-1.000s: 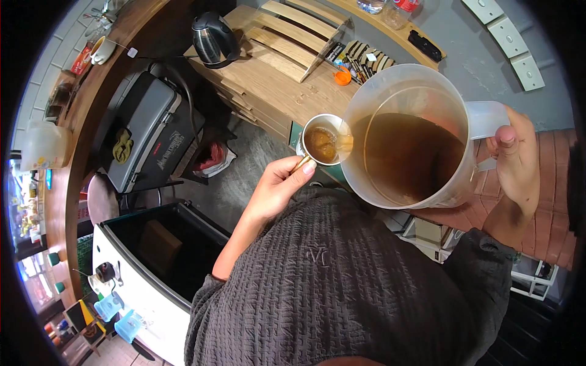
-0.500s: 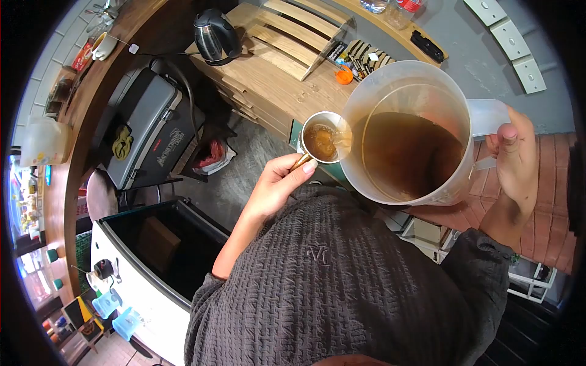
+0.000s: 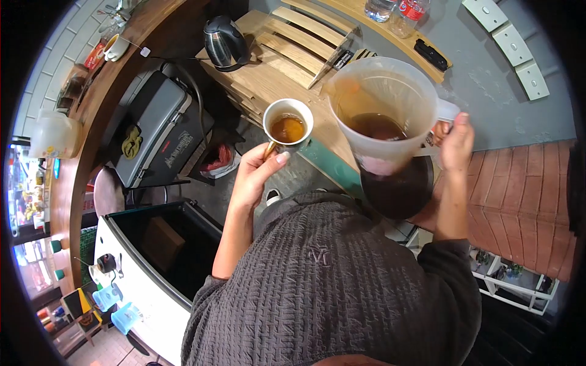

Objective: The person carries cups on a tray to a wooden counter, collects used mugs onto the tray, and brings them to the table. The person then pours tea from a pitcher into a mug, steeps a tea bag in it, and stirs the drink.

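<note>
My left hand (image 3: pixel 253 174) is closed round the gold-coloured handle of a small cup (image 3: pixel 271 116), which has a white inside and amber liquid in it. My right hand (image 3: pixel 456 143) grips the handle of a large translucent plastic pitcher (image 3: pixel 390 91). Brown liquid lies in the bottom of the pitcher, which stands nearly upright. A gap separates the pitcher from the cup. Under the pitcher, a dark round surface (image 3: pixel 400 198) is partly hidden.
An electric kettle (image 3: pixel 226 44) stands on the wooden counter (image 3: pixel 259 76) beside a slatted wooden rack (image 3: pixel 299 39). Bottles (image 3: pixel 408 15) sit on a shelf behind. To the left are a grey cooler box (image 3: pixel 155 131) and an open white-edged chest (image 3: pixel 177 244). Brick-patterned surface (image 3: pixel 519 207) lies to the right.
Liquid was pouring from the pitcher into the cup; the stream has stopped. The pitcher has tipped back towards upright and moved away from the cup, and the cup has shifted left.
</note>
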Demonstrator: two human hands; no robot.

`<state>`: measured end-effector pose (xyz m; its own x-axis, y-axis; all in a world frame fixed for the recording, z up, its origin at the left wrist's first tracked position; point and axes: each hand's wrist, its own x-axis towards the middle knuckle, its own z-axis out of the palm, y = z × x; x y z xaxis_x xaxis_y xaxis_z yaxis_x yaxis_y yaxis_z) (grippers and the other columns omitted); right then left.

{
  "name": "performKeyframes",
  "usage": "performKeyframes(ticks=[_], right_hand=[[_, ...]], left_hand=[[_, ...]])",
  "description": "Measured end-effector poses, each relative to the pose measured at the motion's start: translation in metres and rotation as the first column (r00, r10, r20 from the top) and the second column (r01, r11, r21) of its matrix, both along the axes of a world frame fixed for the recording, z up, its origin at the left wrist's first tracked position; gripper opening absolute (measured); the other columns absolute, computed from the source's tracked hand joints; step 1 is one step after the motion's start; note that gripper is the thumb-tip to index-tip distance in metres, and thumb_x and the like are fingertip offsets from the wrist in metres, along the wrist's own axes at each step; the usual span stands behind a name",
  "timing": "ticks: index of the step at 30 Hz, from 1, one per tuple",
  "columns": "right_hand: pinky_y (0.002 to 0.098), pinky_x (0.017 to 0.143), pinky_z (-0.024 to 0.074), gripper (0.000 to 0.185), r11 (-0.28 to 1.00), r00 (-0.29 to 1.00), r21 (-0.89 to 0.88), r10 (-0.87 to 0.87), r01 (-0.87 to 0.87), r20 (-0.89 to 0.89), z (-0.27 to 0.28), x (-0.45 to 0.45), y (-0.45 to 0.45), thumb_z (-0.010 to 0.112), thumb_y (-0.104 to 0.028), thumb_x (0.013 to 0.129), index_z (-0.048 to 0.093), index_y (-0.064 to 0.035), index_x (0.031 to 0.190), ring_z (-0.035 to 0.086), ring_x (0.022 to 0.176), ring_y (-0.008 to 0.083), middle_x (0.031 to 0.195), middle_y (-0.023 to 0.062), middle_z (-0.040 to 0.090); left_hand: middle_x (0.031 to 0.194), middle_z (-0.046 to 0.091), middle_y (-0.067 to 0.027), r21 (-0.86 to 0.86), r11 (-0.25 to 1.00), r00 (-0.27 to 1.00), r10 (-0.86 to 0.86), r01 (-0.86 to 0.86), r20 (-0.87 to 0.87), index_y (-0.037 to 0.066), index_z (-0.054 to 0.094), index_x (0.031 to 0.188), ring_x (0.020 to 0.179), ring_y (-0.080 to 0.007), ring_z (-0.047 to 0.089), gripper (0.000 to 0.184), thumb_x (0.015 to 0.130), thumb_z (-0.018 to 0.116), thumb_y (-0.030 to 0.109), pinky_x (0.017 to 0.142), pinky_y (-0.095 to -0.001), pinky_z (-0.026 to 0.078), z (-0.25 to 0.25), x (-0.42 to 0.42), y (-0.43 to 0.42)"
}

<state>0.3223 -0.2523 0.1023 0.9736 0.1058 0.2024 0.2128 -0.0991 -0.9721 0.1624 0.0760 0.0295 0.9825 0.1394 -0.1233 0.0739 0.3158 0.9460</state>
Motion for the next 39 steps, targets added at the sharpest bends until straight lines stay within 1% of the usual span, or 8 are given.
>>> performKeyframes(ticks=[6, 9, 15, 18, 28, 31, 34, 39], right_hand=[[0.0234, 0.043, 0.0305, 0.043, 0.953, 0.987, 0.257, -0.156, 0.160, -0.036, -0.098, 0.022, 0.021, 0.039, -0.032, 0.102, 0.043, -0.0078, 0.066, 0.038, 0.048, 0.0064, 0.058, -0.0018, 0.041], [0.0275, 0.048, 0.0358, 0.038, 0.949, 0.929, 0.049, -0.314, 0.310, 0.197, -0.150, 0.033, 0.030, 0.046, -0.024, 0.097, 0.050, -0.0021, 0.066, 0.046, 0.052, 0.0105, 0.058, 0.0006, 0.048], [0.0291, 0.054, 0.0399, 0.038, 0.899, 0.868, 0.109, -0.439, 0.425, 0.232, -0.194, 0.051, 0.050, 0.049, -0.025, 0.094, 0.053, 0.0018, 0.068, 0.050, 0.054, 0.0139, 0.058, 0.0049, 0.052], [0.0301, 0.054, 0.0405, 0.040, 0.872, 0.828, 0.088, -0.486, 0.482, 0.281, -0.205, 0.059, 0.052, 0.049, -0.027, 0.094, 0.054, 0.0017, 0.068, 0.050, 0.054, 0.0151, 0.058, 0.0057, 0.053], [0.0325, 0.051, 0.0402, 0.039, 0.848, 0.823, 0.125, -0.530, 0.515, 0.205, -0.243, 0.087, 0.044, 0.048, -0.026, 0.093, 0.052, 0.0013, 0.065, 0.050, 0.052, 0.0173, 0.055, 0.0058, 0.052], [0.0321, 0.049, 0.0374, 0.041, 0.822, 0.779, 0.145, -0.569, 0.551, 0.263, -0.255, 0.093, 0.039, 0.046, -0.026, 0.094, 0.047, -0.0005, 0.062, 0.047, 0.050, 0.0162, 0.054, 0.0043, 0.049], [0.0313, 0.047, 0.0351, 0.043, 0.854, 0.861, 0.270, -0.491, 0.446, 0.130, -0.258, 0.085, 0.038, 0.044, -0.029, 0.096, 0.044, -0.0019, 0.062, 0.045, 0.050, 0.0157, 0.054, 0.0034, 0.047], [0.0307, 0.054, 0.0376, 0.039, 0.901, 0.916, 0.230, -0.394, 0.367, 0.081, -0.271, 0.074, 0.024, 0.039, -0.032, 0.098, 0.046, -0.0008, 0.075, 0.045, 0.056, 0.0167, 0.063, 0.0053, 0.048]], left_hand=[[0.068, 0.043, 0.0059, 0.001, 0.993, 0.993, 0.116, -0.116, 0.008, 0.012, 0.049, 0.073, 0.062, -0.0065, 0.037, 0.021, 0.085, 0.065, 0.019, 0.057, -0.0235, 0.027, -0.004, -0.009, 0.014], [0.070, 0.046, 0.0043, 0.005, 0.988, 0.988, 0.157, -0.157, -0.006, 0.012, 0.049, 0.074, 0.062, -0.0068, 0.038, 0.021, 0.084, 0.065, 0.021, 0.058, -0.0232, 0.028, 0.000, -0.016, 0.014], [0.066, 0.041, 0.0076, -0.038, 0.968, 0.969, 0.246, -0.246, -0.020, 0.012, 0.048, 0.072, 0.059, -0.0039, 0.033, 0.022, 0.084, 0.065, 0.013, 0.055, -0.0220, 0.024, 0.005, -0.025, 0.006], [0.071, 0.047, 0.0031, 0.003, 0.975, 0.975, 0.221, -0.221, 0.017, 0.011, 0.048, 0.074, 0.064, -0.0088, 0.040, 0.020, 0.082, 0.064, 0.018, 0.059, -0.0240, 0.029, -0.001, -0.031, 0.005], [0.068, 0.042, 0.0055, 0.040, 0.961, 0.961, 0.275, -0.273, -0.037, 0.014, 0.042, 0.068, 0.062, -0.0067, 0.036, 0.027, 0.080, 0.065, 0.006, 0.057, -0.0237, 0.028, 0.001, -0.033, -0.025], [0.068, 0.041, 0.0065, 0.030, 0.961, 0.959, 0.275, -0.274, -0.060, 0.015, 0.039, 0.067, 0.061, -0.0059, 0.035, 0.031, 0.079, 0.067, 0.005, 0.056, -0.0233, 0.027, -0.002, -0.032, -0.033], [0.069, 0.042, 0.0064, -0.045, 0.949, 0.947, 0.307, -0.313, -0.098, 0.014, 0.042, 0.069, 0.061, -0.0060, 0.035, 0.028, 0.079, 0.067, 0.005, 0.057, -0.0233, 0.028, -0.004, -0.031, -0.040], [0.071, 0.042, 0.0045, -0.031, 0.919, 0.914, 0.388, -0.394, -0.122, 0.012, 0.045, 0.071, 0.064, -0.0076, 0.037, 0.021, 0.078, 0.063, 0.004, 0.057, -0.0237, 0.028, -0.006, -0.024, -0.041]])
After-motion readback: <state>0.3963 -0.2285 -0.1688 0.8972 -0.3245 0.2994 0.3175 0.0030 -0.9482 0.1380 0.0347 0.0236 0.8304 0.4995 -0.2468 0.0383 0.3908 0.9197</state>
